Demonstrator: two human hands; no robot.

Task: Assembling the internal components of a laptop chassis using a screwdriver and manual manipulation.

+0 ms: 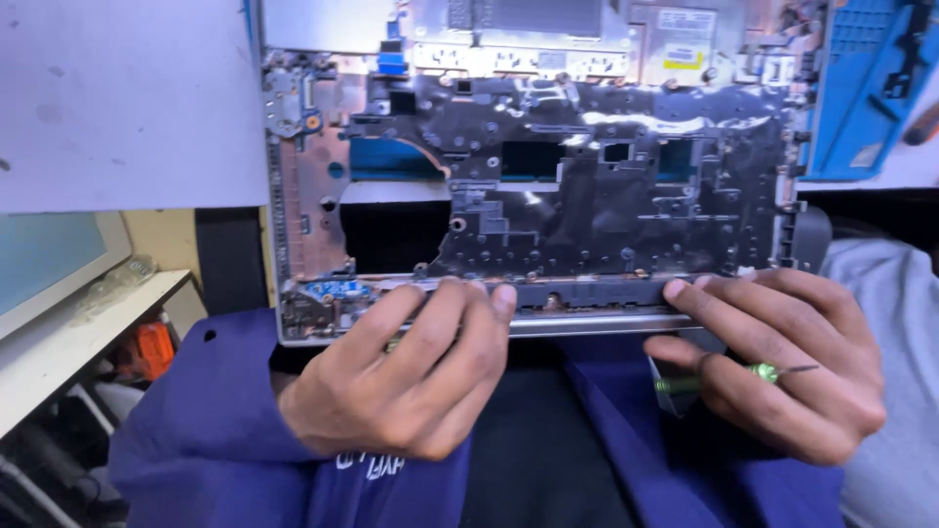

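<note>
1. The opened laptop shell [548,186] lies on the grey counter [117,98], its near edge jutting over the person's lap.
2. The left hand [401,376] curls its fingers over that near edge – pressed together, gripping it.
3. The right hand [773,362] touches the same edge with its fingertips while pinching a green-handled screwdriver [753,374].
4. A blue mat [871,88] lies at the far right.

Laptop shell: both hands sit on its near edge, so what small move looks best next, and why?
Probably steady the laptop shell with the left hand and free the right hand to bring the green screwdriver to its inside. Both hands grip the near edge, and the screwdriver lies tucked in the right fingers, tip pointing away from the shell.
</note>
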